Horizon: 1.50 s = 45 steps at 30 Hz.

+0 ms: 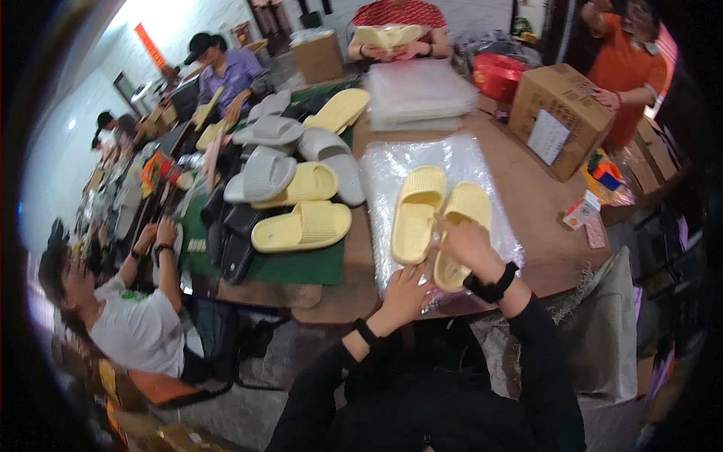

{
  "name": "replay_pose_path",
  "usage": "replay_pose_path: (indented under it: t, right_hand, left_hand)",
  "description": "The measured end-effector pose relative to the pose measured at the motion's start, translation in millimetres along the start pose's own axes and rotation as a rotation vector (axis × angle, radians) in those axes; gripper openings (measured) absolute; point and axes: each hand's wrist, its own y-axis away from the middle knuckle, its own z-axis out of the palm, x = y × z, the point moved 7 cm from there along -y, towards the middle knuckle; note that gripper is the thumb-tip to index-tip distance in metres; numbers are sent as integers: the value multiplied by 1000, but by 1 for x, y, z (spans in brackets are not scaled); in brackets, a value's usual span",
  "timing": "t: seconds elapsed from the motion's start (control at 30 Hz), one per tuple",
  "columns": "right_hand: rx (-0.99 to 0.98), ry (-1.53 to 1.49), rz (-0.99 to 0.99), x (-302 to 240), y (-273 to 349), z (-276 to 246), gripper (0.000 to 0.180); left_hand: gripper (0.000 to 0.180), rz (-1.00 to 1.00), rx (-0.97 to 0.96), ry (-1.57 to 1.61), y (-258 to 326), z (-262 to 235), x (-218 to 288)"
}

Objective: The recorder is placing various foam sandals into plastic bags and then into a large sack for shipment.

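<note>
Two pale yellow slide slippers, a left one (410,226) and a right one (474,203), lie side by side on clear plastic bags (380,169) in front of me. My right hand (471,245) reaches over the right slipper, fingers bent and pinched together in the gap between the pair. Whatever is between those fingertips is too small to make out. Beside the left slipper's heel, my left hand (405,297) rests low on the plastic, its fingers stretched forward and its thumb apart. Both wrists wear dark bands.
Left of the bags, grey, black and yellow slippers (301,226) are heaped on a green mat (316,267). A stack of clear bags (418,90) lies at the far side, near a cardboard box (561,113) and a red round container (498,74). Several people work around the table.
</note>
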Motion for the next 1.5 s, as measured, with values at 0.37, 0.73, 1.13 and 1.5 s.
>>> replay_pose_path:
  t: [0.37, 0.73, 1.13, 1.5]
  right_hand:
    - [-71, -171, 205, 35, -25, -11, 57]
    - [84, -940, 180, 50, 168, -81, 36]
    - [-350, -1033, -373, 2, 171, -77, 31]
    - [-186, -753, 11, 16, 163, -70, 26]
  left_hand:
    - [52, -26, 24, 9, 0, 14, 2]
    - [22, 106, -90, 56, -21, 17, -4]
    - [12, -253, 373, 367, -53, -56, -41]
    - [36, 36, 148, 76, -40, -66, -22]
